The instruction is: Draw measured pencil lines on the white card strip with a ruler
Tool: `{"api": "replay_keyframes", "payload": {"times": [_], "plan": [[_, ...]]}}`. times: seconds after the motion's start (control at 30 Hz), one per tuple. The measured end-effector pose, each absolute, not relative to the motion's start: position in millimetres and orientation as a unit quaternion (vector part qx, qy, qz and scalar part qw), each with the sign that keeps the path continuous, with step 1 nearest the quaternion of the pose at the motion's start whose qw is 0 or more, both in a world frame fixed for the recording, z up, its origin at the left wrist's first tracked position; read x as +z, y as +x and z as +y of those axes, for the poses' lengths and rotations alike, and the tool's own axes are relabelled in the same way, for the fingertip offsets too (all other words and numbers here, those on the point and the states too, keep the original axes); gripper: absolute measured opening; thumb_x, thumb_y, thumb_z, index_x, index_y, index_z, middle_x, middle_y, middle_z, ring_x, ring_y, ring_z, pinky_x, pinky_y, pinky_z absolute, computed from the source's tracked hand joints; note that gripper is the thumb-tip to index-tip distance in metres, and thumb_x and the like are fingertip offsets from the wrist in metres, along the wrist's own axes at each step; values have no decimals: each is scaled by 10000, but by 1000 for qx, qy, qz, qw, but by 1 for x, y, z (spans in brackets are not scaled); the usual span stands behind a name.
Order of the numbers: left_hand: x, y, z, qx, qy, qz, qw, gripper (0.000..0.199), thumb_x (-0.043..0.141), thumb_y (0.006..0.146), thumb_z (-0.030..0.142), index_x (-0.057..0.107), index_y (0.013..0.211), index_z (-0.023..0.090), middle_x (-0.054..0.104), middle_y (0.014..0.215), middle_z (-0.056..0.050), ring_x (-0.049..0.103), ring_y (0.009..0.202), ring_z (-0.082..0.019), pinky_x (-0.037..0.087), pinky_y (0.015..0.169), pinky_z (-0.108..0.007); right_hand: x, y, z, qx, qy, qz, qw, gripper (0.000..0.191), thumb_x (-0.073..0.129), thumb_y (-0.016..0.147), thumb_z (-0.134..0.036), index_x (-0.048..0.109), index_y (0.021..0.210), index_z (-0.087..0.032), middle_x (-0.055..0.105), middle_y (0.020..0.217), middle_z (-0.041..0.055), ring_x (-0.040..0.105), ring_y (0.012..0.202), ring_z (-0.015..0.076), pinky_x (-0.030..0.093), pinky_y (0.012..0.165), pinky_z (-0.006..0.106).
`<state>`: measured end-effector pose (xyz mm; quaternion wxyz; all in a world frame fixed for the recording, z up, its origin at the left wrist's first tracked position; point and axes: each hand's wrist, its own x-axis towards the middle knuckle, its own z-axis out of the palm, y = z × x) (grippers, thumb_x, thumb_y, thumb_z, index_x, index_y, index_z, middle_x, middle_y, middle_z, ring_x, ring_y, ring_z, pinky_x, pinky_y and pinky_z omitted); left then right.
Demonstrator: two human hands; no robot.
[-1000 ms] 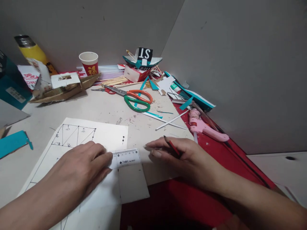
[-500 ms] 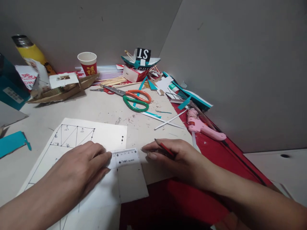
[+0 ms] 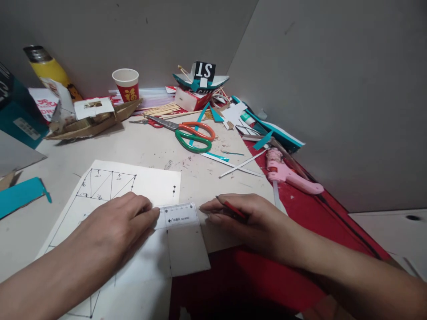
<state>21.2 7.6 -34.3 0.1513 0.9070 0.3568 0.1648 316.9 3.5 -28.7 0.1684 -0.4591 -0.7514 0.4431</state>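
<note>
My left hand (image 3: 125,222) lies over a clear ruler (image 3: 178,215), its fingers together and pressing the ruler down at its left part. Under the ruler is a white card piece (image 3: 187,249) with a drawn line and small dark marks, its right end reaching past the table edge. Beneath the left hand and forearm spreads a white sheet (image 3: 156,178) with black-inked lines, triangles and dots. Just right of the ruler's end, my right hand (image 3: 245,218) has its fingers closed around a red pencil (image 3: 233,209), whose dark tip points up and left, off the card.
Large scissors (image 3: 193,133) with orange and green handles lie beyond the sheet. A pink glue gun (image 3: 283,173) rests on red cloth (image 3: 310,222) at right. Behind stand a paper cup (image 3: 126,82), a yellow bottle (image 3: 50,69), a cardboard boat (image 3: 96,126) and a teal boat model (image 3: 202,82).
The whole view has shifted slightly, so things appear a little further right and higher. Both hands, the ruler and the card keep nearly the same places relative to each other.
</note>
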Motion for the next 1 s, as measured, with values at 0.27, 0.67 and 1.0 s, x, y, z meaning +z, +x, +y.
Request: {"api": "replay_keyframes", "payload": {"times": [0.27, 0.67, 1.0], "plan": [[-37, 16, 6, 107, 899, 386, 176, 312, 394, 1054, 279, 684, 962, 212, 635, 842, -49, 560, 735, -187, 427, 626, -290, -28, 317, 2, 427, -461, -759, 172, 280, 535, 1024, -394, 741, 1036, -204, 749, 904, 48, 666, 779, 182, 496, 639, 253], [-32, 15, 1, 100, 919, 351, 148, 383, 372, 1012, 132, 680, 1216, 235, 685, 1030, -79, 600, 854, -219, 500, 750, -340, -29, 318, 2, 432, -484, -744, 160, 286, 567, 999, -415, 749, 1063, -204, 749, 912, 51, 668, 835, 211, 517, 688, 277], [-37, 6, 10, 111, 938, 308, 111, 350, 398, 1026, 164, 676, 1226, 234, 680, 1035, -98, 605, 859, -230, 482, 689, -323, -30, 315, 6, 452, -473, -741, 151, 300, 549, 1008, -406, 756, 1041, -192, 749, 924, 51, 653, 809, 199, 512, 698, 277]]}}
